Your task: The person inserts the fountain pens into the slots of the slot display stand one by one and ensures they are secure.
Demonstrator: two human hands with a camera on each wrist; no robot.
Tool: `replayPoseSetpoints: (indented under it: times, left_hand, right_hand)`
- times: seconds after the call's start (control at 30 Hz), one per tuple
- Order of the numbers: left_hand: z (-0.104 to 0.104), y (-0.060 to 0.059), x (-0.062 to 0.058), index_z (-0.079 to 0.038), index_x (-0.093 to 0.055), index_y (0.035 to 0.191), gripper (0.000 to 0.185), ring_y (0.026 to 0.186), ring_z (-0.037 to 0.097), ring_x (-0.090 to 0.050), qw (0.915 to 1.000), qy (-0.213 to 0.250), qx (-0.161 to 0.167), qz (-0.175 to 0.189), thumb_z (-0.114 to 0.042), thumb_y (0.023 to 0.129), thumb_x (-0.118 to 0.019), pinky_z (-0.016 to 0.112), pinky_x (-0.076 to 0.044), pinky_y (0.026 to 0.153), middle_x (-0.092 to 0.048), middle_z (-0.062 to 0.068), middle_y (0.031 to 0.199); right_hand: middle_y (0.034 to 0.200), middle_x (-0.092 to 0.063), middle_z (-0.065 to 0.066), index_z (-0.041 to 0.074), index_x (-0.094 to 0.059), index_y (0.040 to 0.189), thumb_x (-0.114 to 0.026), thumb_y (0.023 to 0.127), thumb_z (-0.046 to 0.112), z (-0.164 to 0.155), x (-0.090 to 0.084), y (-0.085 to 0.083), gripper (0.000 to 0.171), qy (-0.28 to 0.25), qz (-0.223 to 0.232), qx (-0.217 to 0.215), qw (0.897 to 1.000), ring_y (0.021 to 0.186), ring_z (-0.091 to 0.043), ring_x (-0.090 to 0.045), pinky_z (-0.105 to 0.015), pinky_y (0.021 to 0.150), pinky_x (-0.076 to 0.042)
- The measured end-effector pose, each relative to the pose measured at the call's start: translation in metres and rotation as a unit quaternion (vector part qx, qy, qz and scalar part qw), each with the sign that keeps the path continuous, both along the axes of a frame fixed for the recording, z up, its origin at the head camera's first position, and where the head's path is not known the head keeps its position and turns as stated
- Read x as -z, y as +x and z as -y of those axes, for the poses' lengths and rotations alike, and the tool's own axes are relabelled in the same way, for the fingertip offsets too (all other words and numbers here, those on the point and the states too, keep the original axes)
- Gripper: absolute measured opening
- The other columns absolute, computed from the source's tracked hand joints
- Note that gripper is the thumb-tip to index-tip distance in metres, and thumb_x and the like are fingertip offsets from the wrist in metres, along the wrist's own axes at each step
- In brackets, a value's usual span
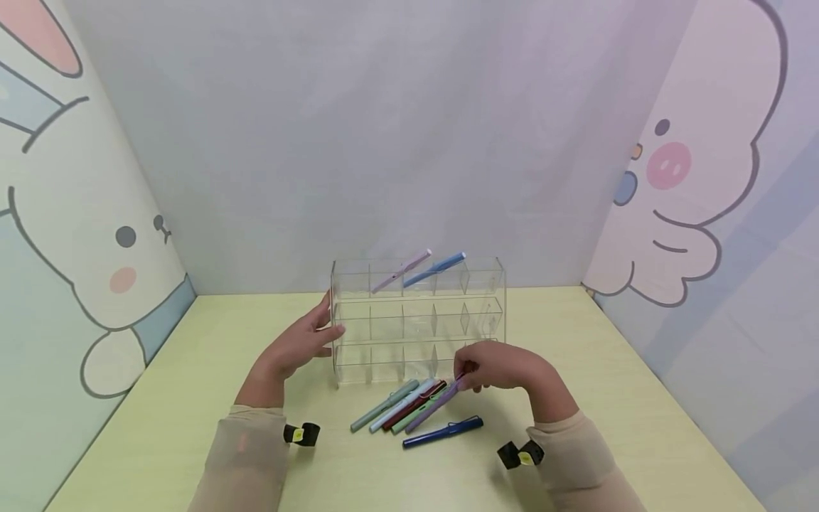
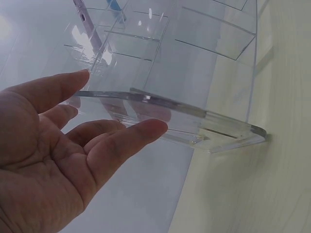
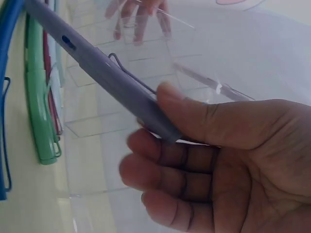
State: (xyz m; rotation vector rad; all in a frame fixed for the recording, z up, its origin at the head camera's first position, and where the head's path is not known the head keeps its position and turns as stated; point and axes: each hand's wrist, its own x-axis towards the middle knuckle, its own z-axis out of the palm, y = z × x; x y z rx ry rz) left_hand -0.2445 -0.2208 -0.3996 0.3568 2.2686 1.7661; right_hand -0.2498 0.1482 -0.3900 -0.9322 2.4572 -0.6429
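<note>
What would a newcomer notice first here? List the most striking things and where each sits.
The clear acrylic tiered pen rack stands mid-table, a pink pen and a blue pen slanting from its top row. The left hand rests open against its left side. In front, the right hand pinches a lilac clip pen beside a row of loose pens.

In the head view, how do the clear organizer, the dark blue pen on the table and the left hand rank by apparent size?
1. Clear organizer, clearly the largest.
2. Left hand and dark blue pen: similar in length, so I do not rank them.
</note>
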Motion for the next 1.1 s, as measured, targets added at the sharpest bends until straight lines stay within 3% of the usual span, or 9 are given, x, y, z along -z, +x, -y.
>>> replayPoseSetpoints:
  times: [0.1,0.2,0.4,0.6,0.87,1.0,1.1]
  left_hand:
    - [-0.003,0.006,-0.009,-0.036,0.002,0.148,0.080,0.131,0.034,-0.032,1.0000,-0.001,0.003,0.001,-0.029,0.094,-0.055,0.056,-0.038,0.095,-0.012,0.008,0.153]
    - [-0.004,0.008,-0.012,-0.034,0.003,0.149,0.079,0.131,0.034,-0.032,1.0000,-0.006,0.003,0.000,-0.029,0.094,-0.055,0.055,-0.039,0.094,-0.012,0.008,0.153]
    - [-0.001,0.000,0.000,-0.037,0.003,0.148,0.078,0.131,0.033,-0.032,1.0000,-0.006,-0.001,-0.004,-0.026,0.095,-0.053,0.054,-0.041,0.093,-0.012,0.008,0.153]
    - [0.003,-0.007,0.011,-0.042,0.001,0.147,0.076,0.130,0.032,-0.034,0.9999,-0.010,-0.006,-0.011,-0.027,0.096,-0.053,0.053,-0.043,0.092,-0.014,0.007,0.153]
    - [0.003,-0.007,0.009,-0.043,0.001,0.146,0.080,0.131,0.031,-0.033,0.9998,-0.012,-0.003,-0.017,-0.038,0.091,-0.057,0.051,-0.043,0.092,-0.013,0.006,0.153]
    - [0.002,-0.007,0.008,-0.044,0.001,0.146,0.080,0.131,0.031,-0.034,0.9998,-0.014,-0.005,-0.015,-0.038,0.091,-0.057,0.052,-0.043,0.092,-0.013,0.005,0.153]
    - [0.003,-0.007,0.010,-0.045,0.001,0.146,0.078,0.131,0.032,-0.033,0.9999,-0.012,-0.004,-0.011,-0.035,0.093,-0.056,0.053,-0.042,0.093,-0.013,0.006,0.153]
  right_hand:
    - [0.077,-0.064,0.005,0.022,-0.061,0.087,-0.062,0.090,0.026,-0.001,-0.005,-0.001,0.005,-0.048,-0.007,0.017,0.999,0.068,-0.011,-0.060,-0.036,0.061,-0.051]
    - [0.080,-0.064,0.006,0.024,-0.060,0.092,-0.062,0.090,0.027,0.000,-0.008,-0.002,0.004,-0.077,-0.051,0.034,0.995,0.071,-0.011,-0.060,-0.034,0.062,-0.051]
    - [0.087,-0.060,0.017,0.027,-0.060,0.104,-0.062,0.090,0.026,0.011,-0.008,0.001,0.015,-0.080,-0.149,0.047,0.984,0.078,-0.001,-0.057,-0.023,0.068,-0.050]
    - [0.092,-0.060,0.017,0.025,-0.056,0.112,-0.059,0.092,0.024,0.020,-0.007,0.003,0.021,-0.094,-0.155,0.040,0.983,0.083,0.002,-0.057,-0.022,0.069,-0.050]
    - [0.098,-0.062,0.011,0.024,-0.058,0.109,-0.058,0.093,0.024,0.004,-0.017,-0.001,0.017,-0.138,-0.154,0.055,0.977,0.086,0.002,-0.060,-0.024,0.075,-0.051]
    - [0.103,-0.063,0.003,0.017,-0.058,0.111,-0.056,0.094,0.019,-0.014,-0.029,-0.004,0.018,-0.219,-0.140,0.075,0.963,0.090,-0.009,-0.063,-0.027,0.076,-0.053]
    - [0.105,-0.063,-0.010,0.006,-0.055,0.114,-0.055,0.094,0.010,-0.027,-0.043,-0.001,0.020,-0.311,-0.134,0.095,0.936,0.090,-0.022,-0.065,-0.034,0.075,-0.055]
